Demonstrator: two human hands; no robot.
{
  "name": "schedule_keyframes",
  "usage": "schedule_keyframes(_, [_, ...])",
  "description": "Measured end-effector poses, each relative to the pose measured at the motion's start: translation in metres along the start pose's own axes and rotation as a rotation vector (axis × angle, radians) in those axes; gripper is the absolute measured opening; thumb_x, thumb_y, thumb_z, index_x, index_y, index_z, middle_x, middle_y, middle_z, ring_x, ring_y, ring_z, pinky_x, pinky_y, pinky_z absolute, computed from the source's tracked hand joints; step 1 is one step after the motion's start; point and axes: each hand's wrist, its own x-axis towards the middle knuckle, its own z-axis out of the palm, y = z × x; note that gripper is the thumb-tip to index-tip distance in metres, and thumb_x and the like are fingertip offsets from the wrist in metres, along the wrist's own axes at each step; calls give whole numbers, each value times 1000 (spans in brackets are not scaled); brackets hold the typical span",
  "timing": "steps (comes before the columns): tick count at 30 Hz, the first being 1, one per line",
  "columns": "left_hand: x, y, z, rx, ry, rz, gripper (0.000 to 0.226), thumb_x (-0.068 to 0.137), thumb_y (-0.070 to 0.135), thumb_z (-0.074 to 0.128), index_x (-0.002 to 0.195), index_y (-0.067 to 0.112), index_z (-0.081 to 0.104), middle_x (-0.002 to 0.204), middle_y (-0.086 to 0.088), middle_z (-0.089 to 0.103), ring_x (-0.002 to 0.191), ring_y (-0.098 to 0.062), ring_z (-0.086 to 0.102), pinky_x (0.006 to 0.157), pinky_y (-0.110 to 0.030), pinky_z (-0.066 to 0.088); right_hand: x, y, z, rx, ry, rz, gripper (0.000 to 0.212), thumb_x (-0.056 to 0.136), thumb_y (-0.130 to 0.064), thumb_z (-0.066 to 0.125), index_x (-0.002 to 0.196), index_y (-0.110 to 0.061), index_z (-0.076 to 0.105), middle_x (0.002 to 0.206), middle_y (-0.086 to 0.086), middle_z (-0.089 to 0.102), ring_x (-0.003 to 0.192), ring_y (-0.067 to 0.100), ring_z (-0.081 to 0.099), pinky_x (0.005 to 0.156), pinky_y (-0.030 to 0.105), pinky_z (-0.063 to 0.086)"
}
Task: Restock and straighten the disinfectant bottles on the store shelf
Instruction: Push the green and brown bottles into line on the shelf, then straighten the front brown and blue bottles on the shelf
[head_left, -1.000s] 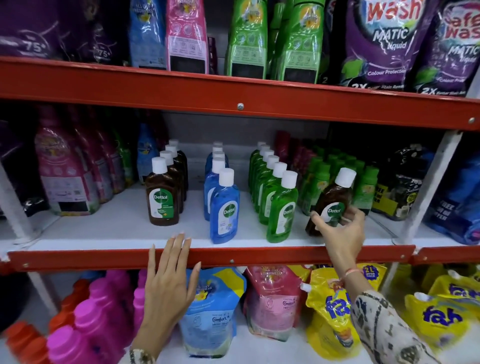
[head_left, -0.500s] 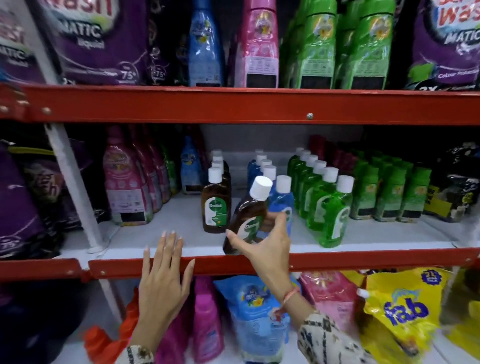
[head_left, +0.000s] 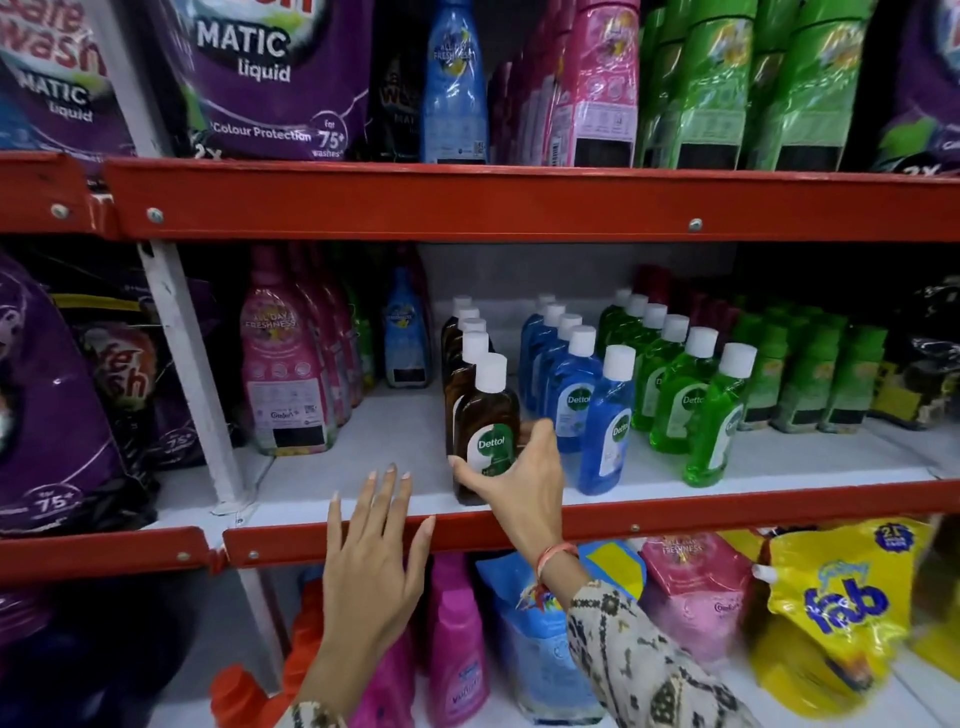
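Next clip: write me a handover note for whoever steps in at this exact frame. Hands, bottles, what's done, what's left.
Right hand: gripping the front brown Dettol bottle, upright at the head of the brown row, label facing out.
Left hand: empty, flat on the red shelf edge.
Blue row and green row stand in neat lines to the right.
Done: brown bottle is in line with its row.
Left: release it, and probably nudge it flush; check the fronts of all three rows.

right hand grips brown bottle | left hand flat on shelf edge
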Motion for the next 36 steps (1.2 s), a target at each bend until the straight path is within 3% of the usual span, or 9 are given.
schedule_keyframes(6, [18,33,-20,-589,-81,-170,65,94,59,16,152,29,20,158,12,23,138,15,9,118,-18,-4,-1,4,-10,17,-113,24,74,69,-56,83,117,-12,48,109,5,59,105,23,58,82,27,43])
schedule_keyframes(10, [31,53,-25,-848,-298,-334,95,75,84,2,150,31,24,155,5,33,144,-6,25,124,-34,7,2,3,-24,60,-222,150,69,91,-59,57,142,-13,45,127,12,68,121,27,61,86,28,42])
schedule_keyframes(14, [44,55,-22,-1035,-338,-423,120,47,104,7,136,35,47,126,18,47,130,-10,44,111,-28,21,1,-2,-30,123,-287,179,53,100,-56,39,110,-14,70,106,6,76,100,22,66,76,26,47])
schedule_keyframes(17, [53,50,-24,-1089,-348,-452,120,51,102,9,138,30,48,133,14,50,130,-12,47,109,-27,25,1,0,-31,155,-272,200,55,99,-57,40,102,-16,76,100,4,77,95,18,66,78,29,47])
schedule_keyframes(21, [61,45,-28,-1123,-356,-547,122,55,90,10,142,12,44,146,-15,47,132,-24,49,120,-42,24,1,4,-35,199,-268,194,50,99,-55,46,110,-17,77,93,-4,71,81,-1,62,63,-2,39])
schedule_keyframes(27, [51,46,-22,-1134,-170,-523,102,70,80,9,145,18,39,147,-6,49,130,-19,50,107,-29,19,0,6,-48,204,-283,126,45,99,-51,47,118,-18,72,101,-13,68,81,-22,60,66,-8,34])
schedule_keyframes(29, [46,47,-21,-1195,40,-526,86,80,70,12,141,18,44,139,-9,57,120,-20,58,114,-37,28,-2,16,-64,214,-223,108,46,97,-54,47,112,-20,73,102,-11,72,94,-5,65,70,-5,38])
schedule_keyframes(32, [38,56,-22,-1202,303,-478,71,89,63,17,125,17,57,115,-3,68,107,-16,65,101,-40,48,1,39,-95,255,-84,113,43,95,-56,46,95,-25,75,95,-11,77,90,7,72,80,17,54])
schedule_keyframes(36, [41,92,-14,-1245,223,-417,58,90,62,25,105,21,63,92,-2,75,90,-18,71,79,-22,56,22,69,-125,313,98,205,30,101,-41,51,79,-31,69,86,-4,77,90,28,74,92,55,56])
